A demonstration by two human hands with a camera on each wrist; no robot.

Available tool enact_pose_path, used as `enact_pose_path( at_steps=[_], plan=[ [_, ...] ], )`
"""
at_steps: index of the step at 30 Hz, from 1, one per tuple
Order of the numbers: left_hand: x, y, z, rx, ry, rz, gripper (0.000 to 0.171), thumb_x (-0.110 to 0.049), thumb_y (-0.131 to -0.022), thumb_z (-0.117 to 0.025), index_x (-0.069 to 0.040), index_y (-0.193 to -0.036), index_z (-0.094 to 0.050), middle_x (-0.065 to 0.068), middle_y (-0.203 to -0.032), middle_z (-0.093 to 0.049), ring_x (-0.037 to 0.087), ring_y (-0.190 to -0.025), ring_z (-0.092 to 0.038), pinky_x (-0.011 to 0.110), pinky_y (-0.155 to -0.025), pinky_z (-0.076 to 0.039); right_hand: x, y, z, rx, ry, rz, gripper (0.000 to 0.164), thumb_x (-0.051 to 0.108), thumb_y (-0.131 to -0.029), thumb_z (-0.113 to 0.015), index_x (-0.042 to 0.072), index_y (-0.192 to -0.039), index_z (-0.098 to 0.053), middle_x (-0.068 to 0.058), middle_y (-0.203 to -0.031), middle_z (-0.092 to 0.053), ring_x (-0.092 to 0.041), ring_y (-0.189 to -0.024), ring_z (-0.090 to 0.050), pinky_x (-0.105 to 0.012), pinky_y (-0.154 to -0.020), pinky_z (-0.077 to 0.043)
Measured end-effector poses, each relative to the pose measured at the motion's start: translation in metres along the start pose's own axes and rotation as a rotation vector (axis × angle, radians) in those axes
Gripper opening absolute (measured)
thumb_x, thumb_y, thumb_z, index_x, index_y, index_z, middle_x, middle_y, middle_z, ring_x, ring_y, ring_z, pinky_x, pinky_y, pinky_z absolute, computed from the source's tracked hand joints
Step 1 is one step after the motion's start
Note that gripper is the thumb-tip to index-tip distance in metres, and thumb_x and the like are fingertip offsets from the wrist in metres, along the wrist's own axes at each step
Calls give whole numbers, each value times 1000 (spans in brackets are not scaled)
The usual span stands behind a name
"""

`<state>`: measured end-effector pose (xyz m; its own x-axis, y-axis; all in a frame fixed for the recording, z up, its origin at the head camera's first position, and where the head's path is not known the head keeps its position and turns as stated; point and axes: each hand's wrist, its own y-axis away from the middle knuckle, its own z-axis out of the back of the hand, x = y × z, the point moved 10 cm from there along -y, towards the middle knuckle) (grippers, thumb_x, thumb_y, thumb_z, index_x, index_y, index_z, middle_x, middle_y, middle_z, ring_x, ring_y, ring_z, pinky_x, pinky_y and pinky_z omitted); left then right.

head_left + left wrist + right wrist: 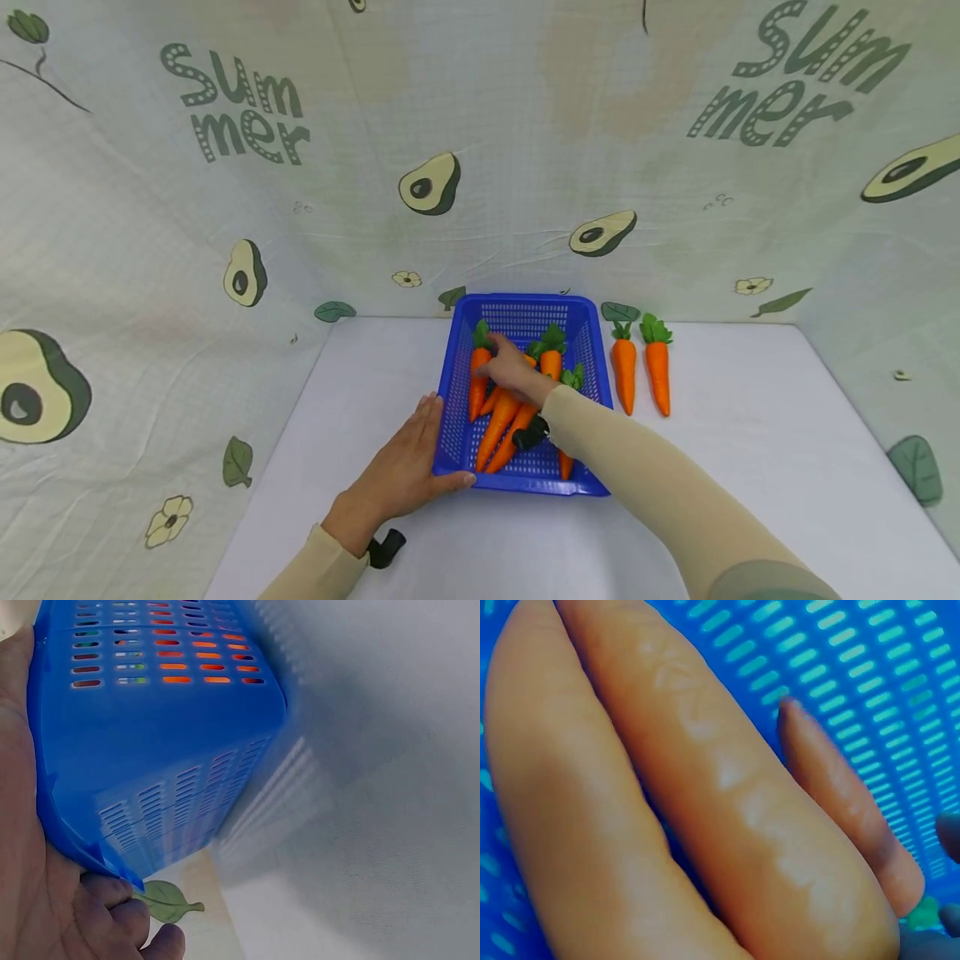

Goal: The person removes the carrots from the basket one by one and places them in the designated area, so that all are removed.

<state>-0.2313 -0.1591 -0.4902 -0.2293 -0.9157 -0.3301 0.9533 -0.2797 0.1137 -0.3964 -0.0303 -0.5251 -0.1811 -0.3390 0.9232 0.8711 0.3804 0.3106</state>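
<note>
Right hand (pixel 516 368) is inside the blue plastic basket (pixel 525 484), fingers at the basket's leftmost carrot (pixel 477 393), near its leafy top; can't tell if gripping. Left hand (pixel 401 467), fingers extended, touches basket's near-left corner.

Looks forward and down from the head, well above the basket (pixel 536 485). From the left wrist, faces the basket's outside, close up. From the right wrist, looks into the basket from very near, sharing its carrots (pixel 727 772) with the head view.
</note>
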Motion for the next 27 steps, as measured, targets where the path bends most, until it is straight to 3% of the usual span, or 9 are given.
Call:
enact_pose_path(
  at_steps=[7,13,27],
  plan=[
    [-1,0,1,5,-4,0,128,-86,-86,-57,-2,-169,-10,17,-177,-11,34,-164,-16,52,-128,-28,1,-3,0,2,-8,-28,82,-3,-93,-70,8,-165,-31,-15,-168,-37,-38,-138,-54,-51,-108,-54],
    [-1,0,0,9,5,-2,128,-87,-86,-56,-2,-169,-10,16,-178,-11,34,-164,-16,52,-128,-27,-2,2,0,-8,24,-41,85,-2,-93,-72,7,-165,-29,-22,-161,-43,-40,-138,-54,-53,-114,-50],
    [1,-1,-1,-1,5,6,128,-87,-85,-56,-5,-170,-7,14,-178,-11,32,-164,-16,51,-129,-27,-11,3,-6,-21,-96,-49,82,-4,-89,-77,7,-161,-37,-22,-151,-53,-37,-127,-62,-51,-111,-53]
  ],
)
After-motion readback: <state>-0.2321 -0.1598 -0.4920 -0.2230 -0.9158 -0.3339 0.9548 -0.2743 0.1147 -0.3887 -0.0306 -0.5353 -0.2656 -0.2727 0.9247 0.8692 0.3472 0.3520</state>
